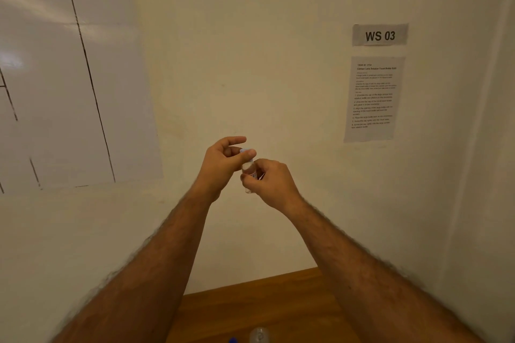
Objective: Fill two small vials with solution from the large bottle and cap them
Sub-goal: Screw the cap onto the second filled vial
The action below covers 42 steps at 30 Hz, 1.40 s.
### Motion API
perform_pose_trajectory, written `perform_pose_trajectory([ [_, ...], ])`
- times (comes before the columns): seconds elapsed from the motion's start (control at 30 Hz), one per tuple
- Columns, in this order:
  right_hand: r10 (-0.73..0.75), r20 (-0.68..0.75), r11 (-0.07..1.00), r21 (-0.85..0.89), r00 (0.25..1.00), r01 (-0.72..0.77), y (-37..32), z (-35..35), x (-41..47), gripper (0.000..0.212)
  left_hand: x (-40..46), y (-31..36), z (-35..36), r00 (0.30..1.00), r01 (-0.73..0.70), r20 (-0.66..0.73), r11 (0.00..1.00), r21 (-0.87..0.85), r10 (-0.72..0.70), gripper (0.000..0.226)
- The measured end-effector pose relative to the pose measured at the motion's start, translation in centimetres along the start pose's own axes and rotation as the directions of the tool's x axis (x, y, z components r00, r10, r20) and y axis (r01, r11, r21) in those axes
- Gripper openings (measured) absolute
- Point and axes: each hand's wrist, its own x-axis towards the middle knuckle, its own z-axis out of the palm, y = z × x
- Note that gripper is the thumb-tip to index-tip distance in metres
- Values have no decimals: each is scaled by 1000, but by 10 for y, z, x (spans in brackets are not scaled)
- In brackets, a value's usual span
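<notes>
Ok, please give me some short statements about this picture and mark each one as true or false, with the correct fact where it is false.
1. The right hand grips the small clear vial by its body. True.
2. The left hand rests flat on the brown wooden tabletop. False: it is raised, with thumb and fingers pinching the pale cap at the top of the vial.
3. The vial is held in the air, well above the tabletop. True.
4. The grey wall sign reads "WS 07". False: it reads "WS 03".
5. A printed paper sheet hangs directly below the sign. True.
</notes>
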Motion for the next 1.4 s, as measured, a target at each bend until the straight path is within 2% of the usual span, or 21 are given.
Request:
perform_pose_trajectory([
  [0.13,1,-4,1000,-16,1000,-1,0,0,-2,16,-1,1,-2,1000,0,-5,1000,9,0,41],
  [0.33,14,-11,1000,5,1000,-14,-1,0,-4,14,-4,-2,3,999,-4,-39,996,94,8,26],
  [0.5,6,-38,1000,28,999,-5,-1,1,-7,15,-2,2,6,998,0,-57,999,42,2,22],
  [0.73,40,-9,994,101,999,-39,-1,1,-8,30,3,8,7,997,-8,-73,1000,-3,8,21],
  [0.87,70,-36,991,117,997,-66,1,2,-9,31,5,10,7,998,-8,-69,1000,-22,6,30],
  [0.97,102,-59,989,113,993,-95,-1,6,-10,27,6,11,7,999,-5,-42,1000,-21,5,28],
  [1.13,135,-102,984,134,986,-121,-2,9,-12,30,6,12,6,1000,-11,19,1000,-22,11,8],
  [1.4,142,-64,974,187,988,-128,-5,10,-15,24,7,9,-2,996,11,89,1000,-23,-9,13],
])
